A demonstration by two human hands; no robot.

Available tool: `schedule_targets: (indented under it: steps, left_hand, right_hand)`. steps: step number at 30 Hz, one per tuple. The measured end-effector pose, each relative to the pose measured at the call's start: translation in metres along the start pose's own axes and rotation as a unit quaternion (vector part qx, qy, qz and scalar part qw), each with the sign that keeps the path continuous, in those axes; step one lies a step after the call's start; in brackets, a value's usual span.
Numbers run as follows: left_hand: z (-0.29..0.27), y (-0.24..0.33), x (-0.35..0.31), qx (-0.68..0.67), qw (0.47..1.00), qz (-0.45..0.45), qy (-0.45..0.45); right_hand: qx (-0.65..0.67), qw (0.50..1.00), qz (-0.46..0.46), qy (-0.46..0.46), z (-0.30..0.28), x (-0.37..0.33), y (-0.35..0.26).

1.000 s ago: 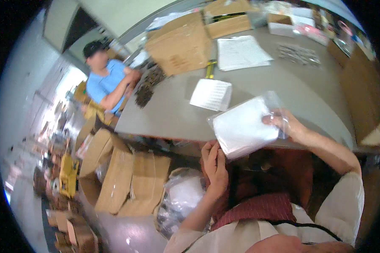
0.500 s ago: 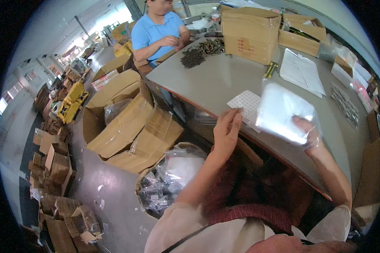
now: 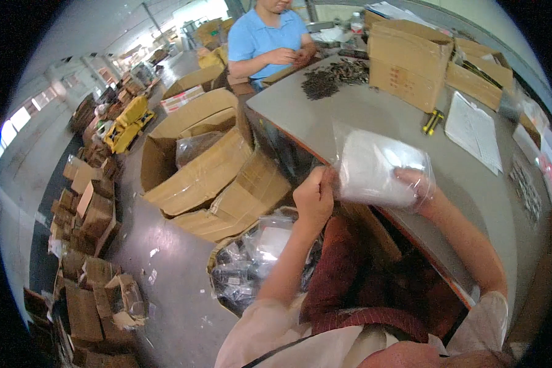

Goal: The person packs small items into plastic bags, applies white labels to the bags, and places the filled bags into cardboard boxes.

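Note:
A clear plastic bag [image 3: 369, 165] with a flat white content is held up over the near edge of the table. My right hand [image 3: 417, 185] grips its right side, thumb lying across the top face. At the bag's lower left edge, my left hand [image 3: 316, 195] is closed, its fingertips pinched against the plastic and partly hidden. A loose transparent flap rises from the bag's far left corner. The dotted white sheet seen earlier is out of sight, apparently behind the bag.
On the grey table [image 3: 291, 110] are a dark pile of small parts [image 3: 322, 84], a carton [image 3: 408, 61], yellow-black cutters [image 3: 433, 122] and paper sheets [image 3: 472, 129]. A person in blue [image 3: 267, 43] works across. A large carton [image 3: 199, 172] and a bin of bagged items [image 3: 251, 264] stand left.
The bag has moved left with my right hand. My left hand has closed at its edge, from loosely open fingers. The whole view has shifted, and the dotted sheet is now covered.

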State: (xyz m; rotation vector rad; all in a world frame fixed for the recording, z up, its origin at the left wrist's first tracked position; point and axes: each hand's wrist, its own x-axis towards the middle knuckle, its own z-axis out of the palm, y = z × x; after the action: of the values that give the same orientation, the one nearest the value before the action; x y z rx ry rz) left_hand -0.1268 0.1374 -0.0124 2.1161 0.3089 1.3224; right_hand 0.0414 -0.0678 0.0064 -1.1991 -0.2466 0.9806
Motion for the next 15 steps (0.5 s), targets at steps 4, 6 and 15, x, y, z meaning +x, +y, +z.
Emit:
schedule_targets:
  steps: [4, 6, 15]
  left_hand:
    - [-0.029, -0.045, 0.001, 0.116, 0.983, 0.126, 0.07]
    - [-0.056, -0.057, 0.006, 0.198, 0.974, 0.027, 0.107]
    - [-0.145, -0.176, -0.076, 0.361, 0.902, -0.232, 0.042]
  right_hand:
    - [0.006, 0.998, -0.058, -0.029, 0.001, -0.007, 0.004]
    - [-0.015, 0.999, -0.05, 0.005, 0.0, -0.015, 0.003]
    - [-0.078, 0.989, -0.122, 0.016, -0.039, 0.01, 0.001]
